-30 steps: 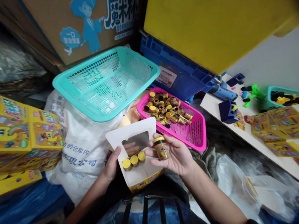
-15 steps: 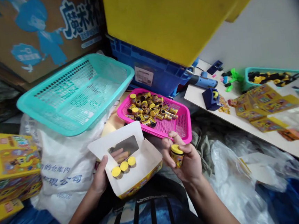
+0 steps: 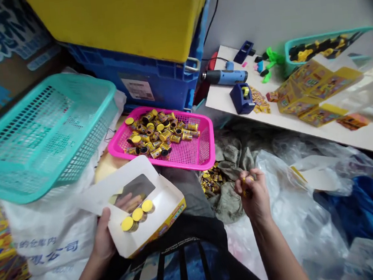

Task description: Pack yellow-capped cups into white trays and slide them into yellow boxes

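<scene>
My left hand (image 3: 105, 234) grips the lid side of an open carton (image 3: 160, 218), white inside and yellow printed outside; its fingers show through the clear window in the lid. Three small jars with yellow caps (image 3: 137, 215) stand in a row inside the carton. Off to the right, my right hand (image 3: 254, 193) is closed around a small yellow-capped jar (image 3: 247, 189), mostly covered by the fingers. Beyond the carton, a pink basket (image 3: 204, 156) holds many similar small jars (image 3: 155, 136), lying jumbled. More of them (image 3: 211, 179) lie in a grey-green sack (image 3: 231, 201) near my right hand.
A turquoise basket (image 3: 75, 141) rests on a white sack (image 3: 48, 239) at left. Blue and yellow crates (image 3: 165, 83) stand behind. The white shelf (image 3: 289, 122) carries a heat gun (image 3: 225, 76), a tape dispenser (image 3: 242, 98) and printed cartons (image 3: 319, 89). Clear plastic bags (image 3: 288, 218) lie at right.
The view has swung right. My right hand has moved away from the carton, rightward over the grey-green sack, with the jar still in its fingers. The three jars remain in the carton.
</scene>
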`<state>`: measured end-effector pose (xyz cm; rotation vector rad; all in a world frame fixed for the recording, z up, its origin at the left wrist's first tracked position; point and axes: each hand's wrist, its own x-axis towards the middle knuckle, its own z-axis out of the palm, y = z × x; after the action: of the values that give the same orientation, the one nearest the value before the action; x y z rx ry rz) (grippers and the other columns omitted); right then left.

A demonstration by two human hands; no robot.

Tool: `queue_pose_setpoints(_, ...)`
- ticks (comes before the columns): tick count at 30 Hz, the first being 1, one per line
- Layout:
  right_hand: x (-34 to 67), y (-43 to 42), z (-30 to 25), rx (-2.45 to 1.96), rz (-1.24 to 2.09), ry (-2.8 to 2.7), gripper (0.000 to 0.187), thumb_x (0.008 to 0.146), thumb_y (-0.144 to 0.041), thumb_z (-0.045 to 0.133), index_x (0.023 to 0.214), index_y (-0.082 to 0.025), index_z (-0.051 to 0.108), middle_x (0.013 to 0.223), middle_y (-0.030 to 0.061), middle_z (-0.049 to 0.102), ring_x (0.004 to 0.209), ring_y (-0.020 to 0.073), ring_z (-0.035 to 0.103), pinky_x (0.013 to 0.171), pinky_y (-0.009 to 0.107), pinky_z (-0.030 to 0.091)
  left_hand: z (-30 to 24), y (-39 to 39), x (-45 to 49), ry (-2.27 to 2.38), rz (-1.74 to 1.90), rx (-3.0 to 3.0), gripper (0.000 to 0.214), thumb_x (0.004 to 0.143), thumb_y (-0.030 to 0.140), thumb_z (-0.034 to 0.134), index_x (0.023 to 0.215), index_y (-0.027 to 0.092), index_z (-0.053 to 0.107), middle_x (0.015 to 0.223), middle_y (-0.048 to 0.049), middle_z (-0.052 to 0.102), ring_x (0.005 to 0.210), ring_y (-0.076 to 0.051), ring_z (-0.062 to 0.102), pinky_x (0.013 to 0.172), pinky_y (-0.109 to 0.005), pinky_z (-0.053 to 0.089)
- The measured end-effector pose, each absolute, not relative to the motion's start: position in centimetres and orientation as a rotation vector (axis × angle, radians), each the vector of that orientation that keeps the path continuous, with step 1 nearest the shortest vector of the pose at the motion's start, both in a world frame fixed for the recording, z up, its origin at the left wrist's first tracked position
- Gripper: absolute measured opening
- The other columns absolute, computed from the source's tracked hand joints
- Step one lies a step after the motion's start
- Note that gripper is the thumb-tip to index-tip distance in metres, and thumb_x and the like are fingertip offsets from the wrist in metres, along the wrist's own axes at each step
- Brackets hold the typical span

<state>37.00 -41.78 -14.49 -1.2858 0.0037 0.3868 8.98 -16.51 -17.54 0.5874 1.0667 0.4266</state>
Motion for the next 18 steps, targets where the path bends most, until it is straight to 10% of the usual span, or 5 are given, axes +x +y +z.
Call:
queue_pose_setpoints(8, 39.3, -43.7, -18.3, -1.395, 0.482, 0.009, 0.032, 0.079, -0.043, 0.068, 0.079, -0.024, 0.042, 0.062, -0.0063, 0.059, 0.041, 0.0070, 0.044, 0.043, 0.020, 0.029, -16.8, -17.1, 10.1, 1.131, 0.424, 0.615, 0.083, 0.057, 0.071, 0.084, 0.122, 0.019, 0.072, 0.130, -0.0162, 0.074, 0.135, -0.046, 0.056, 0.115, -0.058, 0.044)
queue_pose_setpoints(18, 40.5, -43.3, -19.6, -1.491, 0.671, 0.045, 0.054, 0.071, -0.042, 0.062, 0.118, -0.025, 0.044, 0.064, -0.0076, 0.064, 0.039, 0.0117, 0.045, 0.042, 0.023, 0.028, -16.4, -17.0, 10.5, 1.061, 0.445, 0.616, 0.080, 0.058, 0.067, 0.087, 0.121, 0.019, 0.074, 0.129, -0.0166, 0.074, 0.136, -0.045, 0.056, 0.114, -0.057, 0.045)
